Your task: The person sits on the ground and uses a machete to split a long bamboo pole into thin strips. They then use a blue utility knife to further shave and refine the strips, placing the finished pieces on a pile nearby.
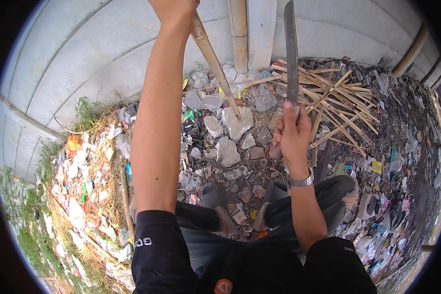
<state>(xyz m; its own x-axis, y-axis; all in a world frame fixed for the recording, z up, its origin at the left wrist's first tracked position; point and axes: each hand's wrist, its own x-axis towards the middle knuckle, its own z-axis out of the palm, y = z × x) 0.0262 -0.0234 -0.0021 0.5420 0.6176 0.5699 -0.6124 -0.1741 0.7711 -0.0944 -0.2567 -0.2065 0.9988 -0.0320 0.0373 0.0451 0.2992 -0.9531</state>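
My left hand (174,12) is raised at the top edge of the view, its fingers mostly cut off by the frame. From it a split bamboo pole (211,60) slants down, and its lower end rests on a pale broken stone (239,125). In my right hand (295,132) is a machete (291,54), gripped by the handle with its long dark blade pointing up. The blade stands apart from the bamboo, to its right. Only the rounded butt of the handle shows below my fingers.
Thin split bamboo strips (338,93) lie in a crossed heap at the right. A grey panel wall (108,54) rises ahead, with an upright bamboo post (238,36) against it. Rubble and litter (93,196) surround my sandalled feet (215,198).
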